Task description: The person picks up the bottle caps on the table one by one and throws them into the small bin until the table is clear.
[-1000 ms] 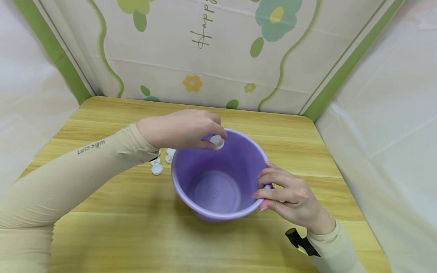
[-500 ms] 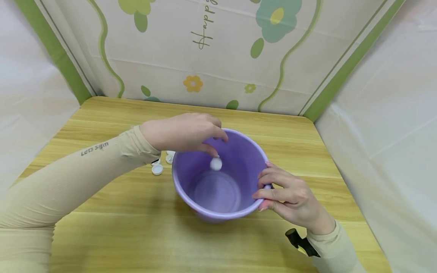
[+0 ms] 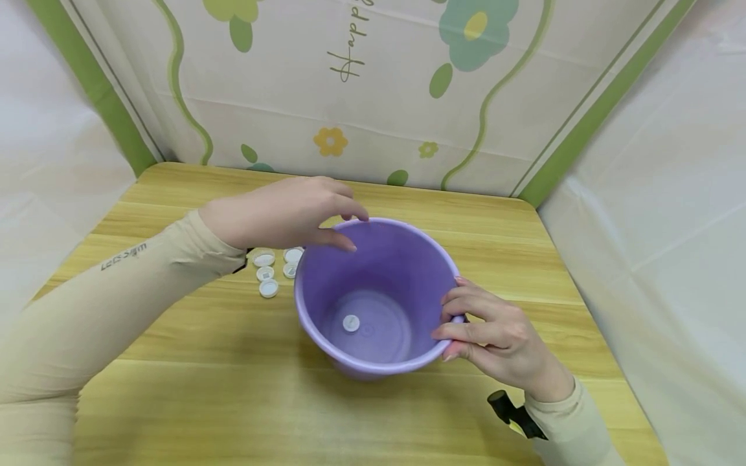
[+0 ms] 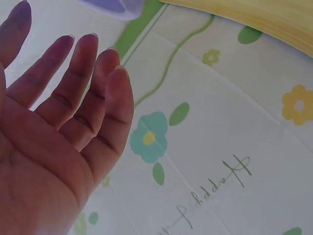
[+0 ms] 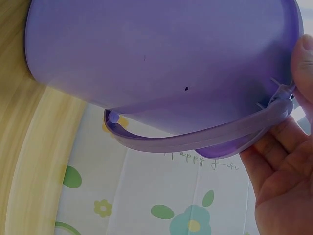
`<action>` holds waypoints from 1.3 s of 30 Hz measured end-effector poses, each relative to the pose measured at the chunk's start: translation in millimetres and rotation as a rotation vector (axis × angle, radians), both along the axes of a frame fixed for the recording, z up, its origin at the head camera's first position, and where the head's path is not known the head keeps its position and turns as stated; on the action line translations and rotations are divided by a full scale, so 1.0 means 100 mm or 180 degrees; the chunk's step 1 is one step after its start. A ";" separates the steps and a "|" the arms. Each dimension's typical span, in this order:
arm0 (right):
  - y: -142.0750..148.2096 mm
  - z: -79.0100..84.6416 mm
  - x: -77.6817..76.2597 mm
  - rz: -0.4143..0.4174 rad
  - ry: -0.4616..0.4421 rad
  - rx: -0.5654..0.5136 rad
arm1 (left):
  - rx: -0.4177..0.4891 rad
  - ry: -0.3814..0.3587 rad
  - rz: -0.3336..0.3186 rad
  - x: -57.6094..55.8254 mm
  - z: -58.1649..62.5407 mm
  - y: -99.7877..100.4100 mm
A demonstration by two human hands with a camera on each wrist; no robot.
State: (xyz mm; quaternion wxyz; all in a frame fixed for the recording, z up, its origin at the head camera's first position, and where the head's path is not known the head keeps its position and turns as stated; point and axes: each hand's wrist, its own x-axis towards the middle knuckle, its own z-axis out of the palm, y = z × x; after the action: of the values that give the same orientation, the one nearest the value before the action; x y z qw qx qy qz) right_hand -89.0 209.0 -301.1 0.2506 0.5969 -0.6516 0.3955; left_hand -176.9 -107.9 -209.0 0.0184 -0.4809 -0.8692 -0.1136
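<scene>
One wood-grain table stood below flower-printed cloth at twelve o'clock. On it were one bucket, one cap on its floor toward nine, and at least five outer caps between nine and ten. The left hand, released, hovered at ten; the right hand gripped the rim past three.

The bucket is purple, the backdrop flower-patterned
</scene>
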 end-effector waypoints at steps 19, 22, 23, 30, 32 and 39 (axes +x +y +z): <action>0.01 -0.07 -0.03 -0.0003 -0.0044 0.0030 | 0.0204 -0.0396 0.1007 -0.12 -0.58 -0.92; 0.01 -0.07 -0.03 0.0002 -0.0054 0.0031 | 0.0271 -0.0544 0.1148 -0.16 -0.74 -1.06; 0.01 -0.07 -0.03 0.0000 -0.0056 0.0033 | 0.0289 -0.0576 0.1183 -0.18 -0.80 -1.11; 0.01 -0.08 -0.03 -0.0034 -0.0023 0.0022 | 0.0177 -0.0678 0.1187 -0.24 -1.19 -1.27; 0.01 -0.08 -0.03 -0.0041 -0.0019 0.0021 | 0.0152 -0.0753 0.1176 -0.22 -1.28 -1.27; 0.01 -0.09 -0.03 -0.0034 -0.0022 0.0001 | 0.0129 -0.0863 0.1139 -0.21 -1.47 -1.27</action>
State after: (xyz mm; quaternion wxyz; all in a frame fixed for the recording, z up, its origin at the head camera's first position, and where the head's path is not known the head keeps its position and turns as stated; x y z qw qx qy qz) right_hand -91.8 210.1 -309.6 0.2504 0.5921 -0.6557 0.3961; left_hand -198.1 -235.1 -355.5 -0.0690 -0.2990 -0.9327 -0.1896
